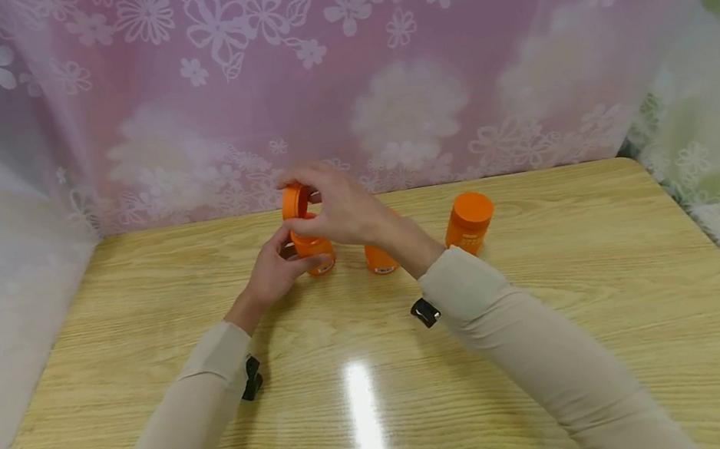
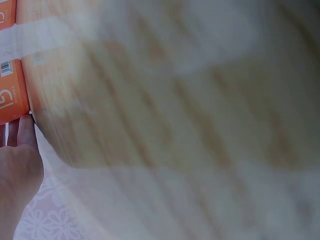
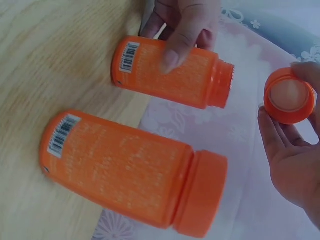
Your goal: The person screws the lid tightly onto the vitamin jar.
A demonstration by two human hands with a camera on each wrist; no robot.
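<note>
Around an uncapped orange bottle [image 3: 192, 75] on the table curls my left hand [image 1: 274, 270], its thumb lying across the label side. The bottle stands upright with its threaded neck bare. Just above it my right hand [image 1: 345, 207] pinches the orange screw cap [image 3: 289, 97], which is tilted so its pale inner face shows in the right wrist view. Cap and neck are apart there. A second orange bottle [image 3: 120, 170], its cap on, stands to the right, partly hidden by my right forearm in the head view. In the left wrist view only part of my left hand shows.
A third capped orange bottle [image 1: 469, 222] stands farther right, beyond my right sleeve. The wood-grain table [image 1: 319, 417] ends at the back against a pink floral curtain [image 1: 285, 96]. Pale curtains hang at both sides.
</note>
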